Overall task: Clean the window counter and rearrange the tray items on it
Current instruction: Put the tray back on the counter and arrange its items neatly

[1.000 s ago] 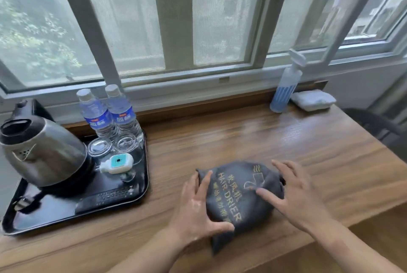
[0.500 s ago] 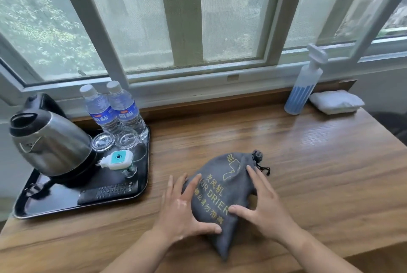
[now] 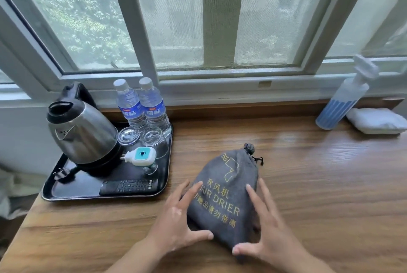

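Observation:
A grey drawstring bag (image 3: 229,186) marked HAIR DRIER lies on the wooden counter (image 3: 308,184), its tied neck pointing away from me. My left hand (image 3: 178,219) touches its left side with straight fingers, and my right hand (image 3: 266,228) touches its right side the same way. Left of the bag sits a black tray (image 3: 72,189) with a steel kettle (image 3: 81,131), two water bottles (image 3: 141,105), two upturned glasses (image 3: 141,138), a white and teal plug-in device (image 3: 141,156) and a black remote (image 3: 130,186).
A blue spray bottle (image 3: 343,100) leans at the back right beside a folded white cloth (image 3: 376,120). The window frame (image 3: 220,87) runs along the counter's far edge. Bare wood lies between the bag and the spray bottle.
Both hands have turned the bag so its neck now points away from me, and shifted it a little toward the tray. The camera has come closer and swung left.

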Demonstrator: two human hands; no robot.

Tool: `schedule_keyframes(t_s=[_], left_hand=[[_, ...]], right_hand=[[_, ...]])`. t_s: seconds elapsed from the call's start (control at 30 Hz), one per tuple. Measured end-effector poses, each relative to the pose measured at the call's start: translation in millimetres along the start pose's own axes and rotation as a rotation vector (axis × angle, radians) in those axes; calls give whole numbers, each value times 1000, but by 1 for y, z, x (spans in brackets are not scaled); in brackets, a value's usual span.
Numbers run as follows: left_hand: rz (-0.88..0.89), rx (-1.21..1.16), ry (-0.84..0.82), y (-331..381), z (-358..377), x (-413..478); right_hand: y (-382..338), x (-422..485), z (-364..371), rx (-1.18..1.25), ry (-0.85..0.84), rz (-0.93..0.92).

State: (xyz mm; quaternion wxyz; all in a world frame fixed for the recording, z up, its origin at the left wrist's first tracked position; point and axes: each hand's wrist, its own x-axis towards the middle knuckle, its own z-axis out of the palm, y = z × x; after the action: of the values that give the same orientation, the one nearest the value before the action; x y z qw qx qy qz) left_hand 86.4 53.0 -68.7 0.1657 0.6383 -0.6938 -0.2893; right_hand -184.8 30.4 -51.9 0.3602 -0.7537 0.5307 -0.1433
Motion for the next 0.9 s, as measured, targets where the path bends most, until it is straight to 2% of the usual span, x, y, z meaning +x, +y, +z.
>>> schedule_keyframes(t_s=[0.2,0.4,0.6,0.7,0.9], left_hand=[[9,-43,53,1,10,-2],[-108,-71,152,0,4,6],[-115,228,321,-6,-12,31],[-147,294,350,-7,-23,46],[-179,173,290,-5,-30,62]], right_hand=[[-2,17,14,-21,-26,-43],[-2,76,3,-19,-143,-132],[-13,143,-14,-49,-225,-191],[-21,167,-22,-88,-251,-195],[-21,187,-28,-133,-239,-205]])
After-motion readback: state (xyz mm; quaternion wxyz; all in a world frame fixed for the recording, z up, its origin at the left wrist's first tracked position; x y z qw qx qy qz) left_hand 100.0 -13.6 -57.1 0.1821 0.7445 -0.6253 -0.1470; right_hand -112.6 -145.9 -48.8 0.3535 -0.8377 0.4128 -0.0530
